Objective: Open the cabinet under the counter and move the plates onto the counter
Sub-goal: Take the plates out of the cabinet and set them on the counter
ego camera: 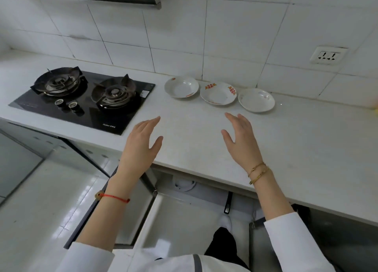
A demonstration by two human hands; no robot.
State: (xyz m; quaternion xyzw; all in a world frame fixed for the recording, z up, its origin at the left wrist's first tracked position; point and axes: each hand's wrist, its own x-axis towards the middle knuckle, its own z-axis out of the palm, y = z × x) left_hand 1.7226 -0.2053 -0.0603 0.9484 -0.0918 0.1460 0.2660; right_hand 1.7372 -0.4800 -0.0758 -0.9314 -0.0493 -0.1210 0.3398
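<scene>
Fingers straight and empty on both the left hand (141, 140) and right hand (243, 140), hovering over the tabletop (306, 149) just short of three plates (218, 93) lined up by the wall, cabinet (184, 206) below standing open, apparently unloaded.

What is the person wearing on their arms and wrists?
Both arms wear white sleeves, pushed back so the forearms are bare. By the left hand, the wrist has a thin red string bracelet with a small bead or knot on it. By the right hand, the wrist has two slim gold bracelets. No rings or gloves show.
</scene>
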